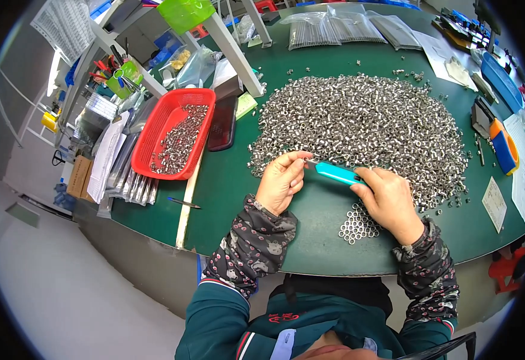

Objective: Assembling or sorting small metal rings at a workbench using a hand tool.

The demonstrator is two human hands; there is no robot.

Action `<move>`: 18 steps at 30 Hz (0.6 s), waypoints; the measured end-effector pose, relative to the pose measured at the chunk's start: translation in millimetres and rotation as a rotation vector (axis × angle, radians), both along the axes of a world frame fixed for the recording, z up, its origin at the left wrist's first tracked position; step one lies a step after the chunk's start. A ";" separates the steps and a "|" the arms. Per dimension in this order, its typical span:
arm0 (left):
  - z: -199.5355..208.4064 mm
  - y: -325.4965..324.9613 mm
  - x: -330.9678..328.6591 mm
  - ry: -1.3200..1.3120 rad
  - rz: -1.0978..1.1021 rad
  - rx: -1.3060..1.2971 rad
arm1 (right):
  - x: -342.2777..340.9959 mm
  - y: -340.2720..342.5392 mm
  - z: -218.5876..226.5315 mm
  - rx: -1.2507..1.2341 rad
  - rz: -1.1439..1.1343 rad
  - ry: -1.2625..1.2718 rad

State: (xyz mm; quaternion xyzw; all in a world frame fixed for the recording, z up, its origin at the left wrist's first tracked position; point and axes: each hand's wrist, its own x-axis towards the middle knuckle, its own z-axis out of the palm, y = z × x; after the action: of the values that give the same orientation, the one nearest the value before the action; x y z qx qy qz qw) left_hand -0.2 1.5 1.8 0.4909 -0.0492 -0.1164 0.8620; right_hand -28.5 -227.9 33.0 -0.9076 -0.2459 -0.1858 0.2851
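Observation:
My right hand (388, 198) is wrapped round a turquoise utility knife (338, 173), its blade pointing left. The blade tip meets the fingertips of my left hand (281, 182), which are pinched together. A small metal ring seems to sit between them, mostly hidden by the fingers. Just beyond both hands spreads a large pile of small shiny metal rings (358, 120). Below my right hand lies a flat cluster of similar rings (358, 225), set close together on the green table (316, 252).
A red plastic basket (144, 147) partly filled with metal pieces stands at left, beside a dark phone (222, 123). A pen (184, 203) lies near a pale wooden strip (190, 198). Bagged parts (313, 30) line the back; an orange and blue tool (504, 147) sits right.

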 end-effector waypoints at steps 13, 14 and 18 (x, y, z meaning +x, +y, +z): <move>27.3 -15.9 -13.4 0.066 -0.277 0.505 | 19.1 -10.8 -3.4 0.217 -0.114 -0.198; 24.7 -20.0 -17.0 -0.093 -0.325 0.692 | 17.2 -10.4 -1.1 0.221 -0.112 -0.194; 22.8 -41.4 -26.1 -0.551 -0.279 1.145 | 15.6 -10.7 -3.0 0.206 -0.118 -0.172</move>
State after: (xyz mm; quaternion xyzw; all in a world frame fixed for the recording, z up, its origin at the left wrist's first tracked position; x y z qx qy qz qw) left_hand -26.2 -40.0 24.5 0.8736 -0.2620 -0.1048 0.3965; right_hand -12.8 -238.6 30.0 -0.8672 -0.1950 -0.3034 0.3433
